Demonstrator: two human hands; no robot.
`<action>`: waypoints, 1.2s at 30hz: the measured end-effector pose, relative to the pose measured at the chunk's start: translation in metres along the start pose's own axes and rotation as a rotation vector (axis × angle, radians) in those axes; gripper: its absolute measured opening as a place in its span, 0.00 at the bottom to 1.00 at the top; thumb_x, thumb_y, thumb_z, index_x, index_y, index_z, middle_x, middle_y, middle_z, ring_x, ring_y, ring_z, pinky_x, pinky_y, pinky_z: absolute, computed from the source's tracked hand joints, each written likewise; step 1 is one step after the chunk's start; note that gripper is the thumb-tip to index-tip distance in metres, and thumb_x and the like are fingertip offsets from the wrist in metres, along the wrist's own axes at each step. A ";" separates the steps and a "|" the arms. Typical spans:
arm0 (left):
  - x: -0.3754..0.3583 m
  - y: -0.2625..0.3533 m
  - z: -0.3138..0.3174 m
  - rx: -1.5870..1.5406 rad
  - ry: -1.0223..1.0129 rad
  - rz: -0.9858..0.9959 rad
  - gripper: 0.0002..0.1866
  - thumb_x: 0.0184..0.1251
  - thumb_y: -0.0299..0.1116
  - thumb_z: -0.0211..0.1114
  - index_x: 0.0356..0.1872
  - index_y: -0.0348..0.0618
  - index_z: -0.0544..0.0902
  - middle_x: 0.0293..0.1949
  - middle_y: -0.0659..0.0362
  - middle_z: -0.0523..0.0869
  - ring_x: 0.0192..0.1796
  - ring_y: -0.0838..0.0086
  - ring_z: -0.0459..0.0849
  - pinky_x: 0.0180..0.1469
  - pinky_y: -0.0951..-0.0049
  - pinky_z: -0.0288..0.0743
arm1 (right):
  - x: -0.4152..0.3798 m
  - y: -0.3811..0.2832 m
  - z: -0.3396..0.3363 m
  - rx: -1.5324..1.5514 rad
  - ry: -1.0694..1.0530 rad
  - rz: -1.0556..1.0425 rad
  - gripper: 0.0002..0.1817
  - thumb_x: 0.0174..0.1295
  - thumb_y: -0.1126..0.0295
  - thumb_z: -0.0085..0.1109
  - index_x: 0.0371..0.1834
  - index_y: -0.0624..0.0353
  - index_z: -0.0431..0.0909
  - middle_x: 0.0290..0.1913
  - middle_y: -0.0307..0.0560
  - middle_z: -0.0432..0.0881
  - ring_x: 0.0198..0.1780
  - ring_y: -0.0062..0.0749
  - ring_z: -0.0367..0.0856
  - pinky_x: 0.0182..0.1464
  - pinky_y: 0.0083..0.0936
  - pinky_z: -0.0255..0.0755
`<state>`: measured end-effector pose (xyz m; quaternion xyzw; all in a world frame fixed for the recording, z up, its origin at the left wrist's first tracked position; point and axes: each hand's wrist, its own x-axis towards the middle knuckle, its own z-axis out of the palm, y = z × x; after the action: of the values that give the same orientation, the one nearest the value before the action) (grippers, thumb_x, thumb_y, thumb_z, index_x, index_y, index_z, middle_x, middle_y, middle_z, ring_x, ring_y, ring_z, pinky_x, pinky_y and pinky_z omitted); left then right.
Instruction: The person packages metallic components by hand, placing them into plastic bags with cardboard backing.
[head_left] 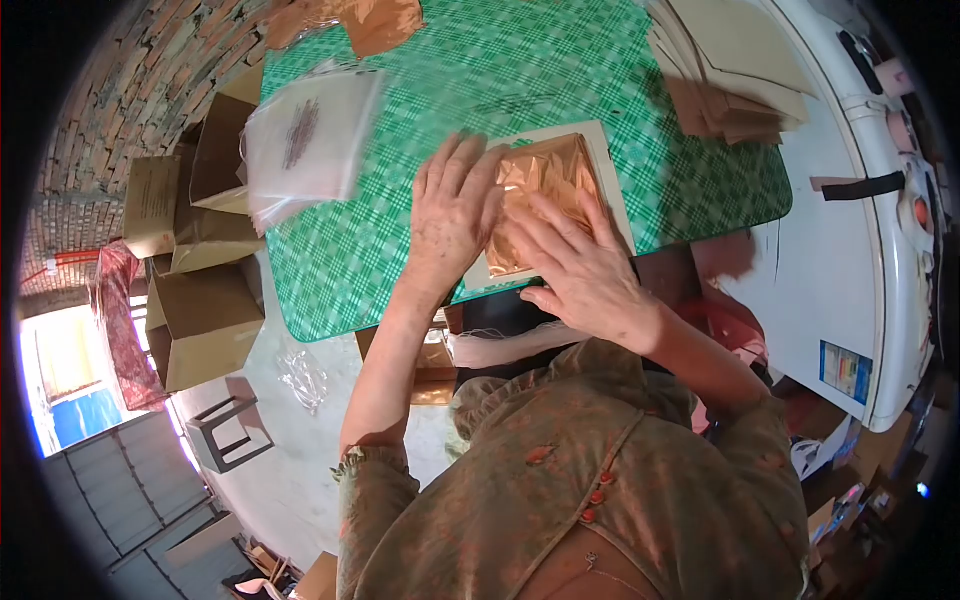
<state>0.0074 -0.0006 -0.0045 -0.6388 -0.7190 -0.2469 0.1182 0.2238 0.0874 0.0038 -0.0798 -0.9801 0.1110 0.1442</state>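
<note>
A shiny copper-coloured foil sheet or packet [548, 165] lies on a beige board [612, 190] at the front edge of the table. My right hand [585, 270] rests flat across the lower right part of the foil, fingers outstretched. Along the foil's left side is my left hand [450, 210], its fingers extended and slightly bent, the fingertips near the board's upper left corner. Neither hand grips anything that I can see. My hands cover part of the foil and of the board's left and lower edges.
A green checked cloth covers the table [340, 270]. Clear plastic bags [310, 140] are stacked at its left, beige card sheets [740, 60] at the upper right. More copper foil [385, 22] lies at the far edge. Open cardboard boxes [205, 315] stand left; a white refrigerator [830, 270] is right.
</note>
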 end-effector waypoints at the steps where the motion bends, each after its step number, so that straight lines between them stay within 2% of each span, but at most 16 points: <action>1: 0.000 0.000 0.000 -0.005 -0.010 0.001 0.27 0.75 0.32 0.71 0.74 0.47 0.82 0.73 0.50 0.80 0.80 0.49 0.74 0.80 0.46 0.66 | -0.003 -0.001 -0.007 0.003 0.023 0.031 0.47 0.63 0.46 0.76 0.82 0.57 0.72 0.86 0.45 0.68 0.90 0.40 0.57 0.91 0.61 0.40; 2: 0.000 -0.001 0.001 -0.008 -0.020 0.001 0.27 0.75 0.32 0.71 0.74 0.46 0.82 0.73 0.50 0.80 0.80 0.49 0.74 0.81 0.46 0.66 | -0.010 0.001 -0.011 -0.017 0.052 0.077 0.44 0.61 0.51 0.79 0.78 0.58 0.76 0.83 0.48 0.71 0.87 0.43 0.62 0.87 0.58 0.51; 5: 0.000 -0.003 0.001 -0.033 -0.049 -0.014 0.26 0.77 0.32 0.70 0.74 0.46 0.81 0.75 0.50 0.80 0.82 0.50 0.73 0.82 0.45 0.65 | -0.035 0.012 -0.017 0.037 0.287 0.192 0.38 0.61 0.61 0.79 0.75 0.59 0.78 0.74 0.50 0.77 0.77 0.49 0.72 0.77 0.55 0.64; 8: -0.001 -0.003 -0.002 -0.102 -0.090 -0.041 0.24 0.80 0.33 0.68 0.74 0.44 0.81 0.78 0.50 0.79 0.83 0.49 0.71 0.85 0.45 0.63 | -0.062 0.020 -0.017 0.035 0.364 0.285 0.32 0.61 0.70 0.76 0.71 0.59 0.80 0.63 0.50 0.80 0.63 0.51 0.80 0.65 0.51 0.73; 11: -0.005 0.003 -0.006 -0.146 -0.131 -0.037 0.23 0.82 0.33 0.67 0.74 0.43 0.82 0.79 0.49 0.79 0.84 0.47 0.71 0.85 0.44 0.63 | -0.082 0.017 -0.011 0.096 0.385 0.374 0.28 0.64 0.74 0.74 0.68 0.59 0.81 0.56 0.51 0.81 0.55 0.53 0.82 0.58 0.47 0.76; 12: -0.009 0.007 -0.009 -0.154 -0.147 -0.032 0.23 0.82 0.33 0.67 0.74 0.43 0.82 0.79 0.49 0.80 0.83 0.47 0.72 0.85 0.44 0.63 | -0.084 0.012 -0.013 0.173 0.411 0.400 0.22 0.66 0.75 0.71 0.63 0.58 0.81 0.54 0.52 0.82 0.52 0.54 0.82 0.53 0.46 0.78; 15: -0.026 0.023 -0.017 -0.177 -0.158 -0.082 0.22 0.81 0.33 0.68 0.73 0.44 0.83 0.78 0.49 0.81 0.83 0.47 0.72 0.85 0.44 0.64 | -0.102 0.002 -0.005 0.389 0.390 0.560 0.17 0.68 0.76 0.70 0.59 0.58 0.81 0.51 0.53 0.83 0.49 0.55 0.83 0.52 0.46 0.79; 16: -0.032 0.026 -0.019 -0.177 -0.160 -0.095 0.22 0.81 0.33 0.69 0.72 0.44 0.84 0.78 0.49 0.81 0.83 0.48 0.73 0.85 0.45 0.64 | -0.106 -0.001 -0.003 0.417 0.407 0.594 0.13 0.73 0.75 0.67 0.58 0.59 0.79 0.47 0.54 0.84 0.45 0.52 0.86 0.48 0.43 0.81; 19: -0.043 0.034 -0.025 -0.166 -0.174 -0.103 0.23 0.80 0.33 0.69 0.73 0.44 0.84 0.78 0.49 0.80 0.82 0.48 0.74 0.85 0.42 0.63 | -0.112 -0.010 0.001 0.733 0.398 0.747 0.13 0.77 0.73 0.64 0.61 0.60 0.77 0.43 0.55 0.85 0.42 0.47 0.89 0.44 0.39 0.81; 20: -0.046 0.037 -0.027 -0.158 -0.176 -0.107 0.23 0.79 0.33 0.70 0.72 0.44 0.84 0.78 0.49 0.80 0.82 0.48 0.74 0.85 0.42 0.63 | -0.112 -0.012 0.001 0.755 0.361 0.735 0.12 0.82 0.72 0.58 0.62 0.63 0.74 0.41 0.52 0.86 0.39 0.37 0.91 0.40 0.33 0.81; 23: -0.050 0.042 -0.029 -0.163 -0.176 -0.108 0.23 0.79 0.32 0.70 0.72 0.44 0.84 0.77 0.49 0.81 0.82 0.48 0.74 0.84 0.42 0.64 | -0.113 -0.014 0.006 1.457 0.274 0.792 0.09 0.85 0.72 0.54 0.61 0.65 0.74 0.42 0.46 0.85 0.38 0.29 0.91 0.39 0.27 0.82; 24: -0.050 0.043 -0.030 -0.173 -0.171 -0.117 0.23 0.78 0.32 0.71 0.72 0.44 0.84 0.77 0.48 0.80 0.82 0.48 0.74 0.84 0.43 0.64 | -0.109 -0.015 -0.002 1.484 0.252 0.796 0.09 0.88 0.71 0.50 0.58 0.67 0.74 0.42 0.42 0.85 0.37 0.26 0.91 0.38 0.22 0.83; 30: -0.039 0.052 -0.038 -0.150 -0.141 -0.087 0.24 0.78 0.31 0.70 0.72 0.43 0.84 0.77 0.47 0.80 0.82 0.48 0.74 0.83 0.43 0.64 | -0.105 -0.012 -0.005 1.591 0.285 0.871 0.10 0.88 0.70 0.49 0.56 0.67 0.75 0.42 0.44 0.84 0.35 0.27 0.92 0.36 0.22 0.84; 33: -0.026 0.058 -0.037 -0.161 -0.177 -0.037 0.24 0.80 0.31 0.69 0.74 0.43 0.83 0.79 0.47 0.78 0.83 0.47 0.72 0.85 0.44 0.63 | -0.096 -0.017 -0.002 1.644 0.336 0.902 0.11 0.88 0.70 0.50 0.60 0.68 0.73 0.41 0.43 0.83 0.33 0.28 0.91 0.35 0.22 0.85; 36: -0.011 0.059 -0.032 -0.176 -0.186 -0.012 0.25 0.80 0.31 0.68 0.75 0.43 0.82 0.80 0.47 0.77 0.84 0.47 0.72 0.86 0.43 0.61 | -0.084 -0.018 0.010 1.657 0.446 0.826 0.13 0.87 0.71 0.52 0.66 0.66 0.69 0.40 0.43 0.82 0.31 0.27 0.89 0.34 0.23 0.86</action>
<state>0.0616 -0.0225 0.0294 -0.6625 -0.7062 -0.2495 -0.0069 0.2983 0.0526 -0.0238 -0.3115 -0.4340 0.7947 0.2881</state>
